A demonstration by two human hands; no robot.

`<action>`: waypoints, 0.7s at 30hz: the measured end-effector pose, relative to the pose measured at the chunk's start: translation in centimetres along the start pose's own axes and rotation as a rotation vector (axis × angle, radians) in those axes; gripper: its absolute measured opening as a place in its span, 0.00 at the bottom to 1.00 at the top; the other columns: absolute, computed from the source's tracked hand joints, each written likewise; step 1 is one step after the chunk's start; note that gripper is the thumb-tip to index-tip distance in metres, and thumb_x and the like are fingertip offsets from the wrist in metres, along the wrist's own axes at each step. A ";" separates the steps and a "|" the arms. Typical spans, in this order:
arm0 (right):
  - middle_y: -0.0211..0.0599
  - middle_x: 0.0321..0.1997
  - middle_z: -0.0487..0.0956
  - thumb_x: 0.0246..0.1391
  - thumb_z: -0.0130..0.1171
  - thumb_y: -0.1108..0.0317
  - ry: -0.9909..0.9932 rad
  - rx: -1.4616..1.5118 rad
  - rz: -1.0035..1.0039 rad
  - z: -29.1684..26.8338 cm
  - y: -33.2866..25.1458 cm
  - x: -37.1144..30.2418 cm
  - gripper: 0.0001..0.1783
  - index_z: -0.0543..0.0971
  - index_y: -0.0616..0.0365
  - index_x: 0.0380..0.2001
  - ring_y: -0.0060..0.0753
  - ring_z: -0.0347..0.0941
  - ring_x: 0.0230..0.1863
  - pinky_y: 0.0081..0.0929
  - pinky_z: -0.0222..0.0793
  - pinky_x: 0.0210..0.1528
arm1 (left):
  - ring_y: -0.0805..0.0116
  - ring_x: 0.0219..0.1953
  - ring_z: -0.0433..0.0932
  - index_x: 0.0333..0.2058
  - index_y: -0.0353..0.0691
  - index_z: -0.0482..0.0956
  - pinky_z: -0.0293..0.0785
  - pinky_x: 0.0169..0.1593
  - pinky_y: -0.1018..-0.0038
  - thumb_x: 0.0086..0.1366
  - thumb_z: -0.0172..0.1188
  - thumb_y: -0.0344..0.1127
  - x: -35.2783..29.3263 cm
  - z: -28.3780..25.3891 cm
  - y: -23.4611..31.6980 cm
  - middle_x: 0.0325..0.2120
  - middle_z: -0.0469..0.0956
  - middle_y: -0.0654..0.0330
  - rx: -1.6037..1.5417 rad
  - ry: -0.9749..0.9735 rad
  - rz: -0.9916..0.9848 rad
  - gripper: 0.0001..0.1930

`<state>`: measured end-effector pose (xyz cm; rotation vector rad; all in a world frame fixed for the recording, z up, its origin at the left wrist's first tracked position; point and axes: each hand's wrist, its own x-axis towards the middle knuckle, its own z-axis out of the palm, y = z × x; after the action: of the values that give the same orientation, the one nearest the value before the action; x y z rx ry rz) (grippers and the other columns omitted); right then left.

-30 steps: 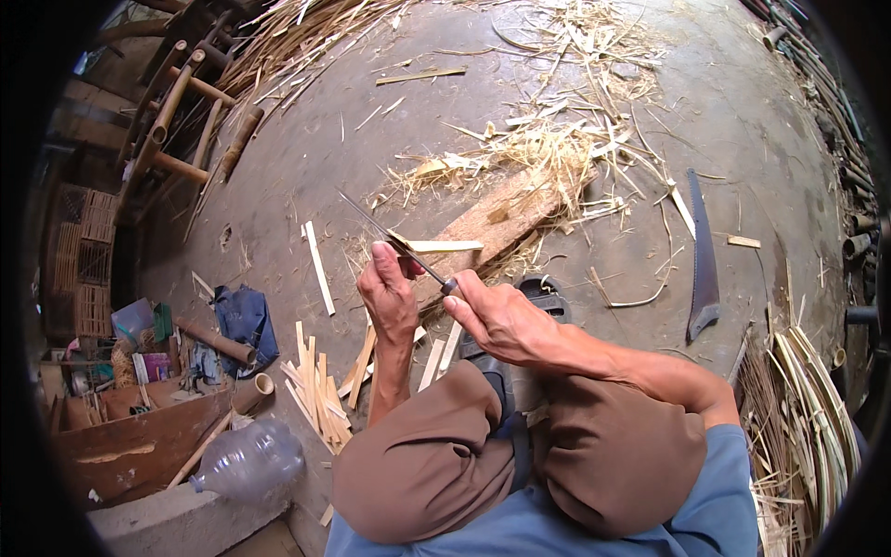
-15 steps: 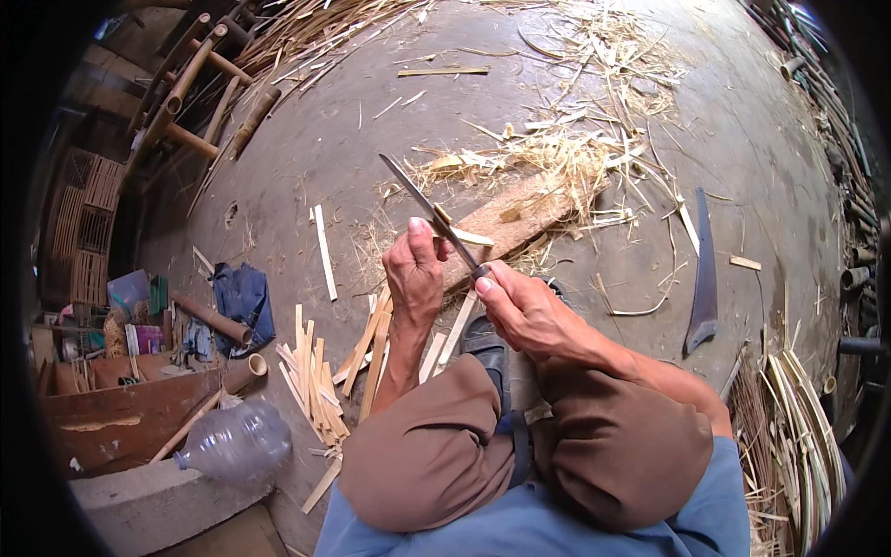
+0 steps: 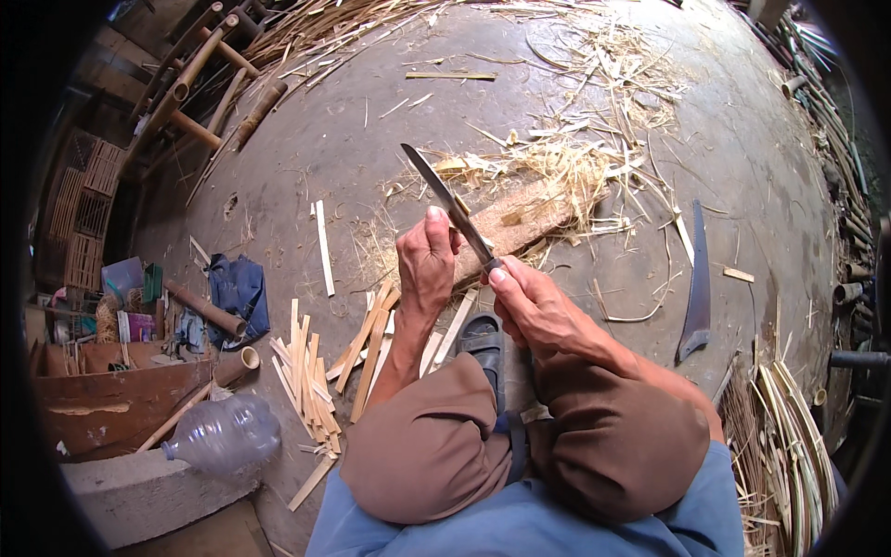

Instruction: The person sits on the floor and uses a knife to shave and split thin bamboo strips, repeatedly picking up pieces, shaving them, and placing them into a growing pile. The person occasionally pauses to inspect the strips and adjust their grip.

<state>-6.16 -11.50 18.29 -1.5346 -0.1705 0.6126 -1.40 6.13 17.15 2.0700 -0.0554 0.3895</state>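
Observation:
My right hand (image 3: 538,304) is wrapped round the handle of a long knife (image 3: 438,183), its dark blade slanting up and to the left. Close by, my left hand (image 3: 427,262) is closed with the thumb up near the blade, pinching a small bamboo strip (image 3: 462,206). Only a short pale bit of that strip shows past the blade; the fingers hide the rest. Beyond both hands a wooden board (image 3: 520,218) lies on the floor, partly covered by a pile of shavings (image 3: 566,176).
Cut bamboo strips (image 3: 311,371) lie left of my knees. A handsaw (image 3: 698,288) rests on the floor at right, with a bundle of thin strips (image 3: 794,446) nearer me. At left are a clear plastic bottle (image 3: 223,433), a wooden box (image 3: 121,399) and a bamboo frame (image 3: 190,93).
Both hands and the knife have shifted slightly right. The blade now points more steeply upward, and less of the strip shows beside it.

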 end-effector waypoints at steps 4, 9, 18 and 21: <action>0.26 0.20 0.64 0.73 0.40 0.55 0.060 -0.069 -0.043 -0.9 0.2 -0.4 0.18 0.66 0.57 0.34 0.21 0.60 0.22 0.27 0.61 0.26 | 0.63 0.17 0.71 0.21 0.34 0.70 0.67 0.25 0.65 0.79 0.35 0.44 0.6 1.3 0.6 0.14 0.70 0.56 0.005 -0.016 0.012 0.28; 0.29 0.20 0.66 0.72 0.41 0.56 0.008 0.062 0.052 -0.5 -0.2 0.0 0.17 0.67 0.58 0.36 0.24 0.62 0.24 0.30 0.63 0.29 | 0.65 0.20 0.72 0.24 0.34 0.71 0.68 0.27 0.66 0.78 0.36 0.44 -0.6 1.0 -1.3 0.15 0.71 0.57 -0.149 -0.028 -0.108 0.26; 0.44 0.24 0.69 0.71 0.43 0.60 0.107 -0.191 -0.107 -0.8 -0.8 0.2 0.14 0.68 0.61 0.45 0.36 0.66 0.27 0.38 0.67 0.35 | 0.54 0.40 0.80 0.53 0.37 0.69 0.74 0.44 0.59 0.62 0.63 0.32 -1.7 7.1 -14.2 0.37 0.79 0.53 -0.054 -0.210 0.266 0.22; 0.48 0.24 0.70 0.72 0.42 0.60 0.134 -0.228 -0.162 -0.8 -2.3 -0.1 0.14 0.68 0.60 0.47 0.39 0.69 0.28 0.38 0.68 0.35 | 0.59 0.34 0.77 0.52 0.39 0.68 0.73 0.40 0.62 0.64 0.64 0.34 0.3 6.9 -15.0 0.32 0.76 0.57 -0.056 -0.257 0.160 0.20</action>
<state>-5.28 -12.08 20.46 -1.7560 -0.2669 0.3693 3.63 7.92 1.49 2.0557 -0.3837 0.2142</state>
